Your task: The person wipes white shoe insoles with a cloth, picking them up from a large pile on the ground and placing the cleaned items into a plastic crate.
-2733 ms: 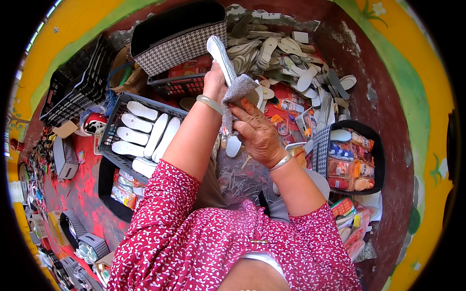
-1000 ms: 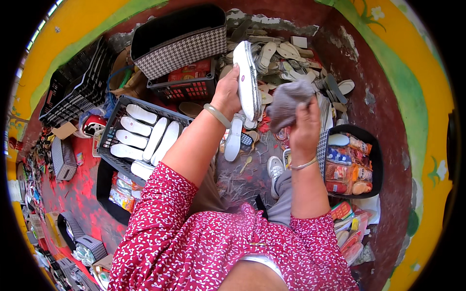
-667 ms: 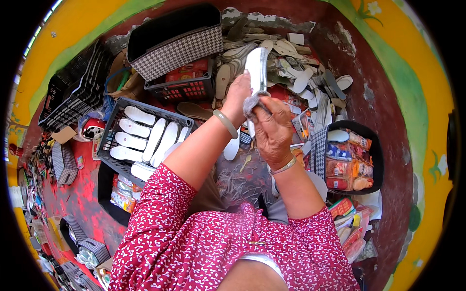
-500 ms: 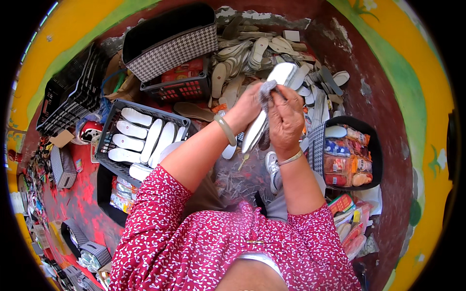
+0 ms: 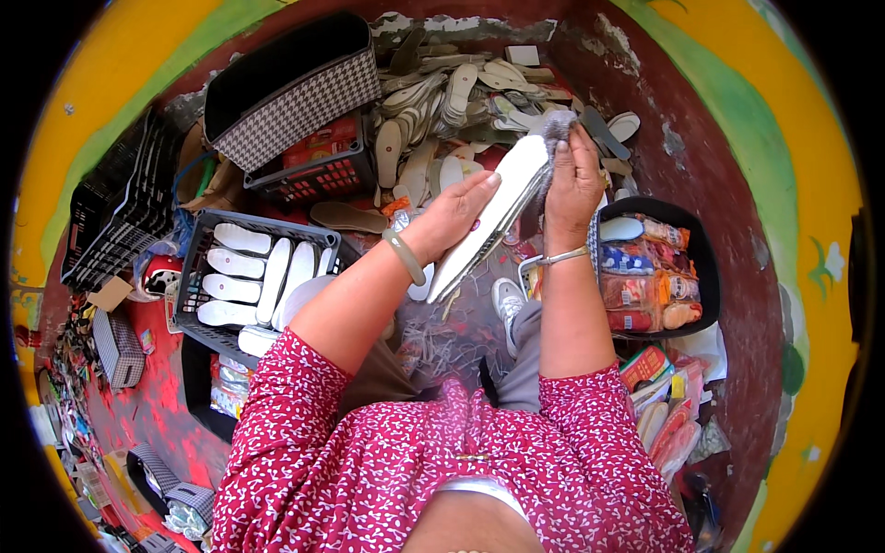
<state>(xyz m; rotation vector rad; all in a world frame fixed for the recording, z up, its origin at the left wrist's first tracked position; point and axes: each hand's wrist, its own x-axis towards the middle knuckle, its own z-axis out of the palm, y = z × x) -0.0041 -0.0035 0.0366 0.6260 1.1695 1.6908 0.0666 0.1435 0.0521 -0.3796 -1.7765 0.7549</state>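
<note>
A thin stack of white insoles is held aslant in front of me, its far end pointing up and right. My left hand grips the stack's left edge, thumb lying on the top insole. At the far end a fuzzy grey cloth strip goes over the tip and down the right side. My right hand is closed on that strip, pressing it against the stack's right edge. Part of the strip is hidden behind the fingers.
A dark plastic crate of white insoles stands at left. Behind lie a heap of insoles, a houndstooth bin and stacked black crates. At right is a bin of packaged goods. Fibre scraps litter the floor.
My left hand has slid from the stack's far end down to its middle. The strip has moved from around the middle to the far tip, with my right hand shifting right alongside it.
</note>
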